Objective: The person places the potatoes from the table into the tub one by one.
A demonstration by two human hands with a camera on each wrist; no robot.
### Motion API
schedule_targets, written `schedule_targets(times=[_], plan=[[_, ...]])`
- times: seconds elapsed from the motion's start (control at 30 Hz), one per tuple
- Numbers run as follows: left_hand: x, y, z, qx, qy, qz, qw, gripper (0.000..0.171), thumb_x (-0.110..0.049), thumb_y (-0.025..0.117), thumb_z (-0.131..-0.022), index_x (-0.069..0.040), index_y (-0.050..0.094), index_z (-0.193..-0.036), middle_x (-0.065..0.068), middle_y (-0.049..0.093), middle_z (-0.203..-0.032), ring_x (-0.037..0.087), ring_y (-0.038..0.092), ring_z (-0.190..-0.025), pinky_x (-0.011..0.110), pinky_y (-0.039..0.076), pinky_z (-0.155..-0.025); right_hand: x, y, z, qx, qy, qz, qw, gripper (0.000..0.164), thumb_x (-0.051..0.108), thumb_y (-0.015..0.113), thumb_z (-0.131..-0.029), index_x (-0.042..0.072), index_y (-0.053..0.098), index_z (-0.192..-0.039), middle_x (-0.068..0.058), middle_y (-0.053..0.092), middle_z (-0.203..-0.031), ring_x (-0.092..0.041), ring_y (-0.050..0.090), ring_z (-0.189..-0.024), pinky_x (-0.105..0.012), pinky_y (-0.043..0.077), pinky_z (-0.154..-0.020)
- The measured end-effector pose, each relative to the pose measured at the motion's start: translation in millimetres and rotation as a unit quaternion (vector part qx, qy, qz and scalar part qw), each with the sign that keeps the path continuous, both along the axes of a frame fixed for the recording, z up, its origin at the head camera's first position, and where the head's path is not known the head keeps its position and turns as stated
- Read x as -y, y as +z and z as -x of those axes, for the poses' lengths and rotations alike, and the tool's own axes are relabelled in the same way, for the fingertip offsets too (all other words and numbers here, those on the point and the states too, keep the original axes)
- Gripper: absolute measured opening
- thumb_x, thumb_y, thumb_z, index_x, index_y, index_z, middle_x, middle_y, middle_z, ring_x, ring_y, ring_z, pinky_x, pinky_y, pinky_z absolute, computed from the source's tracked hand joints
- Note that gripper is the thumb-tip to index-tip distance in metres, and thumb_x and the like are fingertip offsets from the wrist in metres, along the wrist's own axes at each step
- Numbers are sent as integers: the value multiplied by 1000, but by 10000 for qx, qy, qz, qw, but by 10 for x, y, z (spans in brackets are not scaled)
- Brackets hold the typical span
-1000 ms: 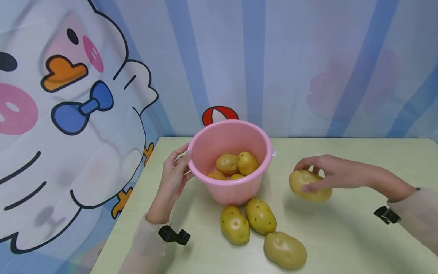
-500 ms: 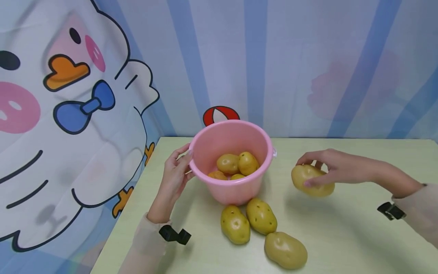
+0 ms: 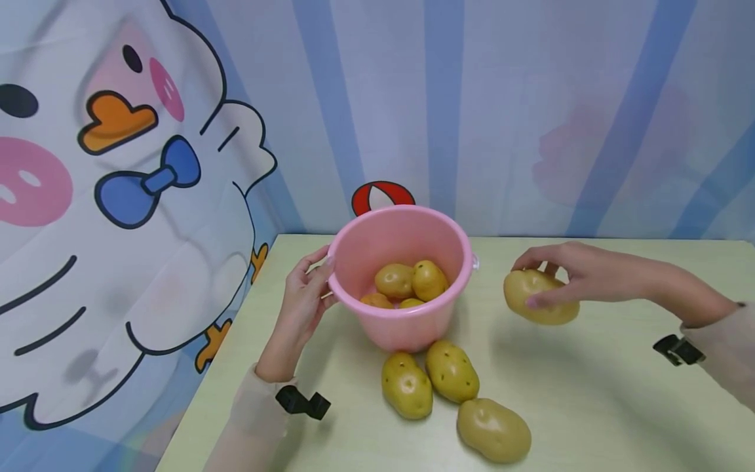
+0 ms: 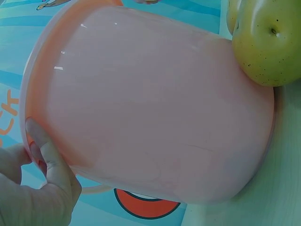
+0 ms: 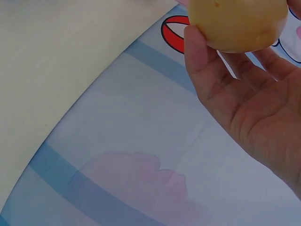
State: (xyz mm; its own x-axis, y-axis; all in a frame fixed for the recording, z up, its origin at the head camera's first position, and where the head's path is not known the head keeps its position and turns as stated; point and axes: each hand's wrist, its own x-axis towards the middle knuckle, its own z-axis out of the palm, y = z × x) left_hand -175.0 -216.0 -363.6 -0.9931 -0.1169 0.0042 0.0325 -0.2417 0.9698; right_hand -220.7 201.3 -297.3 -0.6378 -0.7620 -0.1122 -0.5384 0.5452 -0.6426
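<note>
A pink bucket (image 3: 407, 328) stands on the table, tilted slightly toward me in the head view, with several potatoes (image 3: 394, 280) inside. My left hand (image 3: 302, 301) grips its rim on the left side, fingers and thumb pinching the edge, as the left wrist view also shows of the hand (image 4: 44, 183). To the right of the bucket, my right hand (image 3: 580, 272) holds a pale potato (image 3: 533, 305) above the table, its shadow below. In the right wrist view that potato (image 5: 240, 23) sits between thumb and fingers.
Two yellow-green potatoes (image 3: 407, 385) lie against each other in front of the bucket, and a paler potato (image 3: 494, 431) lies nearer to me. A printed cloth backdrop (image 3: 513, 118) rises behind the pale table (image 3: 590, 393) and along its left side.
My right hand has lifted the potato a little higher and shifted slightly right. The left hand keeps its grip on the bucket's rim.
</note>
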Motion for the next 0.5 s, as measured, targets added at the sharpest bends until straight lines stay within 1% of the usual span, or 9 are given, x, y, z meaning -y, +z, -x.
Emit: schedule_targets(times=[0.13,0.27,0.37,0.5], plan=[[-2,-4,9,15,1,19,10000,43,-20,59,-102,-8,47,-142,26,58,-127,16,70,-84,24,59,-71,7,51,8,-108,-16,-18,9999,46,30,73,-93,9,59,-131,4,63,-108,-14,60,-93,-28,53,-70],[0,-8,10,21,4,8,10000,43,-20,59,-102,-8,48,-142,27,57,-128,17,70,-85,24,59,-70,28,108,23,-284,71,55,9996,44,29,72,-93,10,59,-130,4,63,-107,-14,60,-94,-28,53,-70],[4,-8,7,24,7,-5,10000,43,-20,59,-102,-8,48,-142,27,57,-128,20,70,-87,24,59,-71,57,153,43,-359,120,79,9993,44,29,73,-93,10,59,-130,3,63,-108,-15,60,-94,-29,54,-69],[4,-6,5,24,-5,3,10000,44,-20,59,-102,-8,47,-142,27,57,-130,19,70,-87,24,59,-71,95,210,60,-422,160,69,9990,45,30,74,-92,9,60,-130,3,63,-109,-15,60,-93,-29,54,-69]])
